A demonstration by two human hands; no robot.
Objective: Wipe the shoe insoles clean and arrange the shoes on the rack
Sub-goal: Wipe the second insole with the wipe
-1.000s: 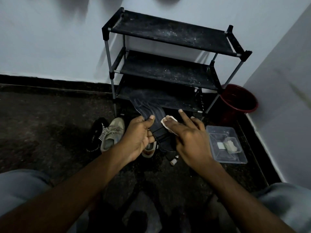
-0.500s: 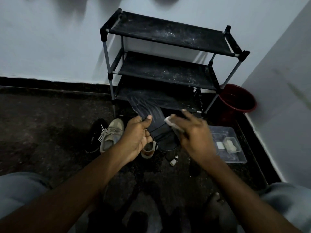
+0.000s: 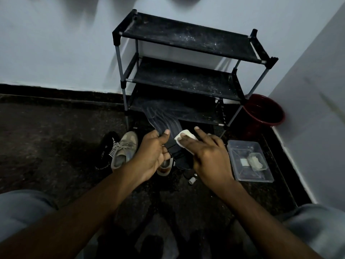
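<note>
A dark ribbed insole (image 3: 164, 120) is held up in front of the black three-shelf shoe rack (image 3: 188, 40). My left hand (image 3: 155, 152) grips its left edge between thumb and fingers. My right hand (image 3: 205, 154) presses a white wipe (image 3: 183, 136) flat against the insole with straight fingers. A beige sneaker (image 3: 125, 148) and a black shoe (image 3: 107, 148) lie on the dark floor to the left. Another beige shoe (image 3: 165, 166) shows partly under my left hand.
A clear plastic tray (image 3: 248, 161) holding white wipes sits on the floor to the right. A dark red bucket (image 3: 265, 111) stands in the corner by the rack. White walls close in behind and on the right. My knees frame the bottom corners.
My right hand turned over from a raised, curled pose and now lies flat with the wipe on the insole, slightly higher up it. My left hand kept its grip.
</note>
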